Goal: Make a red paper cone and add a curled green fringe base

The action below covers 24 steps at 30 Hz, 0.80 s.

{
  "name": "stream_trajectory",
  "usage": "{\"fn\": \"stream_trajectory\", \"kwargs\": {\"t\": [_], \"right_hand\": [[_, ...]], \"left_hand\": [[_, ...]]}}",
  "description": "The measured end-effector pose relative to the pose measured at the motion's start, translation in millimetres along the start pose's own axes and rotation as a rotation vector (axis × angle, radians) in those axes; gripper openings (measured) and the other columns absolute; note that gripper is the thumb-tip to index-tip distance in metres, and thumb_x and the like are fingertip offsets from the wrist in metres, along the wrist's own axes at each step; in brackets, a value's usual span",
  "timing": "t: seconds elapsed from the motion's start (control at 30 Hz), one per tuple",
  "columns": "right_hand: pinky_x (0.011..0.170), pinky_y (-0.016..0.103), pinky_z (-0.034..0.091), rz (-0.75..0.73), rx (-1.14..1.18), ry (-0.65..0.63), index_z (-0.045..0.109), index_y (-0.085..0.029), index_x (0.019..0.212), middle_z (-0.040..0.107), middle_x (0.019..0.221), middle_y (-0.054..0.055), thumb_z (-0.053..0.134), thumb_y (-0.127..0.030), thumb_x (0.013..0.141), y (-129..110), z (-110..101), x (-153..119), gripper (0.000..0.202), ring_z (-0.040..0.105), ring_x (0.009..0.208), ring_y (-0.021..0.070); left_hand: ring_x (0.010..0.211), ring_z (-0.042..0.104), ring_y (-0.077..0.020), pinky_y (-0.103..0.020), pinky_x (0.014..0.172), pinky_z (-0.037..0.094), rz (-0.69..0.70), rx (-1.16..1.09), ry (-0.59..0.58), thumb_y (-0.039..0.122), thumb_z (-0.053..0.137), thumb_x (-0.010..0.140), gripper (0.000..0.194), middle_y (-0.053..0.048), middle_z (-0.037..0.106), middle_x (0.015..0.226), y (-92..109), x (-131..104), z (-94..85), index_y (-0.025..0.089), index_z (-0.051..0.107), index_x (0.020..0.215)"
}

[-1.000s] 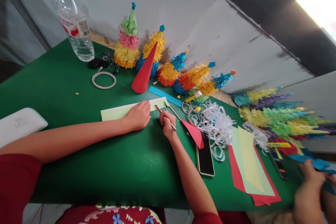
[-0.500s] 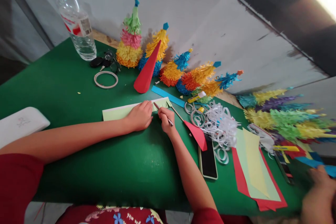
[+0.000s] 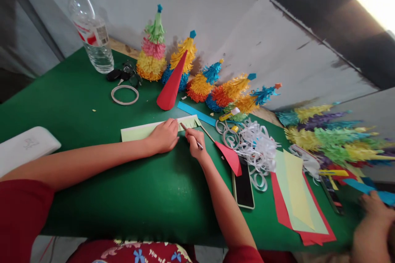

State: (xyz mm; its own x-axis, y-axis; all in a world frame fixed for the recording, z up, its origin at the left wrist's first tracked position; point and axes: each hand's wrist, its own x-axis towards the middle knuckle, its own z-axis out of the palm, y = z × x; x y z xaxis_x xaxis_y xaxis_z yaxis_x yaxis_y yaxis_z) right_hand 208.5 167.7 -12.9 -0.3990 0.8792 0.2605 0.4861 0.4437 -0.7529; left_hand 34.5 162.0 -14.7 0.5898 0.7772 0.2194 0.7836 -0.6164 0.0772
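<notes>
A pale green paper strip (image 3: 135, 132) with a whitish upper edge lies across the green table. Its right end is cut into a short fringe (image 3: 193, 122). My left hand (image 3: 165, 134) rests flat on the strip, fingers stretched out and holding nothing. Just right of it, my right hand (image 3: 195, 141) grips a slim pen-shaped tool (image 3: 183, 126), its tip at the strip beside the fringe; the fingers hide its middle. A thin stick (image 3: 208, 133) and a red paper piece (image 3: 228, 157) lie right of that hand. Behind the strip stands a red paper cone (image 3: 172, 86).
Fringed paper trees (image 3: 152, 49) line the wall. A water bottle (image 3: 95, 41), keys (image 3: 125, 74) and tape ring (image 3: 125, 95) stand left. White paper curls (image 3: 257, 144), a phone (image 3: 243, 187) and coloured sheets (image 3: 296, 193) lie right. Another person's hand (image 3: 375, 209) holds blue paper.
The view has shifted slightly. Both my hands keep nearly the same places on the strip, and the tool has turned or moved very little. The other person's hand has moved slightly.
</notes>
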Motion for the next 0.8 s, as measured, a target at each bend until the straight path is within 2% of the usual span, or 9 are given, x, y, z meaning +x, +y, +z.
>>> {"fn": "stream_trajectory", "kwargs": {"t": [0.43, 0.53, 0.7, 0.8], "right_hand": [[0.054, 0.027, 0.027, 0.023, -0.123, -0.073, 0.037, -0.022, 0.06, 0.036, 0.056, -0.002, 0.036, -0.017, 0.076, -22.0, -5.3, -33.3, 0.016, 0.036, 0.051, 0.0131], [0.054, 0.027, 0.027, 0.018, -0.098, -0.046, 0.037, -0.022, 0.06, 0.037, 0.056, -0.002, 0.036, -0.018, 0.075, -15.4, -4.1, -36.8, 0.016, 0.036, 0.051, 0.013], [0.051, 0.027, 0.026, 0.058, 0.12, 0.137, 0.036, -0.022, 0.056, 0.035, 0.052, -0.003, 0.034, -0.023, 0.078, 5.4, -1.2, -27.2, 0.022, 0.033, 0.049, 0.0124], [0.052, 0.026, 0.027, 0.064, 0.118, 0.122, 0.037, -0.022, 0.056, 0.036, 0.051, -0.003, 0.036, -0.023, 0.077, 10.2, 1.0, -10.1, 0.021, 0.034, 0.049, 0.0124]], "left_hand": [[0.115, 0.049, -0.0318, -0.04, 0.097, 0.038, -0.005, -0.009, -0.015, 0.033, 0.04, 0.092, 0.051, -0.026, 0.054, 0.128, -1.3, -0.6, 1.4, -0.005, 0.054, 0.123], [0.115, 0.049, -0.0314, -0.04, 0.098, 0.037, -0.001, -0.018, -0.004, 0.033, 0.041, 0.092, 0.05, -0.025, 0.055, 0.127, -1.6, -0.8, 2.8, -0.004, 0.054, 0.122], [0.112, 0.051, -0.0304, -0.039, 0.097, 0.038, -0.018, -0.011, 0.026, 0.032, 0.044, 0.091, 0.049, -0.025, 0.055, 0.126, 0.1, -0.6, 1.8, -0.004, 0.054, 0.122], [0.109, 0.053, -0.0306, -0.039, 0.096, 0.038, -0.006, -0.008, 0.033, 0.031, 0.044, 0.091, 0.046, -0.025, 0.059, 0.117, 1.1, -0.4, 0.4, -0.004, 0.057, 0.117]]}}
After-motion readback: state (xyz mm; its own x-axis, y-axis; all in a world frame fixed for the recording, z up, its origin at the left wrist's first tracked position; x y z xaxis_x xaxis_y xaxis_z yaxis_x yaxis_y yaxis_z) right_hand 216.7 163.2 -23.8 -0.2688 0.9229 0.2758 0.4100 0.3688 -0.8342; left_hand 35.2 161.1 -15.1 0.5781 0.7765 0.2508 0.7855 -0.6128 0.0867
